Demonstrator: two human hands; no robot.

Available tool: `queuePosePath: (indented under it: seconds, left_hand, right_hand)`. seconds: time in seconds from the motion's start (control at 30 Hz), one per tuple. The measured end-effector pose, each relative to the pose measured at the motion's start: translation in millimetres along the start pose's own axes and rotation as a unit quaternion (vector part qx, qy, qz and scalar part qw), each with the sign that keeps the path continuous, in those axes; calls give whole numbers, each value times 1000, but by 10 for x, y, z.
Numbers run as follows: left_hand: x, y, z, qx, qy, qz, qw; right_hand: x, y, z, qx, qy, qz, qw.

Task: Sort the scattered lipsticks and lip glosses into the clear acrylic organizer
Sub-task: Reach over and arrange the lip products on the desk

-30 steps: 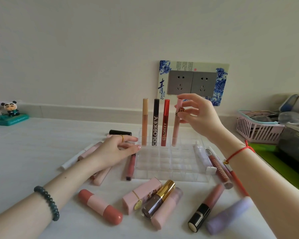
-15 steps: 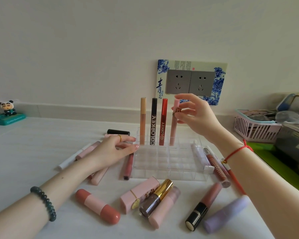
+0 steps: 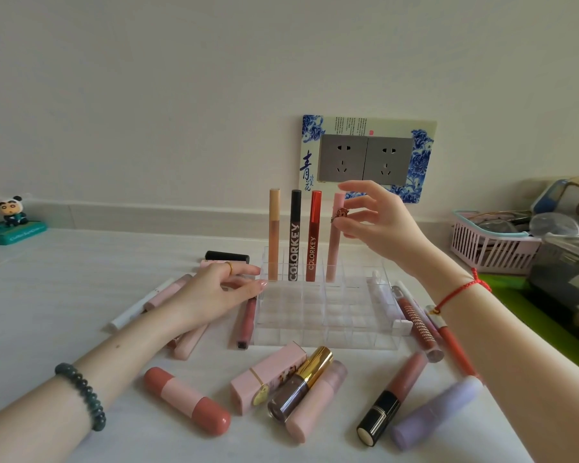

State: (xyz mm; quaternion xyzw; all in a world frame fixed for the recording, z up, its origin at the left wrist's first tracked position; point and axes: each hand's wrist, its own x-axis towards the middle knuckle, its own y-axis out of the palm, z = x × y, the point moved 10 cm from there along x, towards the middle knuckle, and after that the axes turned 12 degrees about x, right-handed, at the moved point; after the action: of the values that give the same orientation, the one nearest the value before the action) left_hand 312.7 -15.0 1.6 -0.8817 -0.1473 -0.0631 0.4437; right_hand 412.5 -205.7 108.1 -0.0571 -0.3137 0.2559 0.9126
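Far left on the white table (image 3: 64,295): a small panda figurine (image 3: 10,212) on a teal base, by the wall. A white tube (image 3: 137,305) and a pale pink tube (image 3: 166,293) lie angled just left of my left hand (image 3: 211,297).

My left hand lies palm down on the table, fingers loosely extended, fingertips touching the left wall of the clear acrylic organizer (image 3: 328,312). It grips nothing that I can see. Gold ring on one finger; dark bead bracelet (image 3: 82,394) on the wrist. A black tube (image 3: 227,256) lies behind the hand; a mauve gloss (image 3: 247,320) lies along the organizer's left side.

In the organizer's back row four tubes stand upright: beige gloss (image 3: 274,233), black COLORKEY tube (image 3: 295,235), red COLORKEY tube (image 3: 313,235), pink gloss (image 3: 335,242). The other compartments appear empty.

My right hand (image 3: 378,225) is raised beside the pink gloss, thumb and fingers lightly pinched at a small charm on its cap; remaining fingers spread open. Red string on that wrist.

In front: coral-capped lipstick (image 3: 188,401), square pink lipstick (image 3: 268,375), gold-capped tube (image 3: 301,384), black-based lipstick (image 3: 390,397), lilac tube (image 3: 435,414). Right of the organizer: patterned brown gloss (image 3: 416,324), orange pencil (image 3: 453,349).

Far right: a pink basket (image 3: 488,248).
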Motion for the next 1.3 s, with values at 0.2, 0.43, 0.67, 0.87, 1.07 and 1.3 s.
queuePosePath:
  seconds: [0.2,0.43,0.67,0.87,1.07,1.3]
  left_hand:
    - [-5,-1,-7,-3,0,2,1000]
    - [12,-197,10,-15,-5,-25,1000]
    - [-64,-778,-160,-94,16,-103,990]
    - [-300,-860,-59,-61,12,-95,993]
    - [-562,-919,337,12,-27,-79,996]
    - [-808,-688,494,42,-28,-59,997]
  right_hand:
    - [-18,-46,64,-2,-6,-2,1000]
    - [-77,-138,420,-31,-56,-29,998]
    - [-193,-90,894,-41,-109,-38,993]
    - [-365,197,1121,-31,-127,4,991]
    - [-549,897,1058,-78,-120,131,981]
    - [-493,1696,639,-166,-63,241,954]
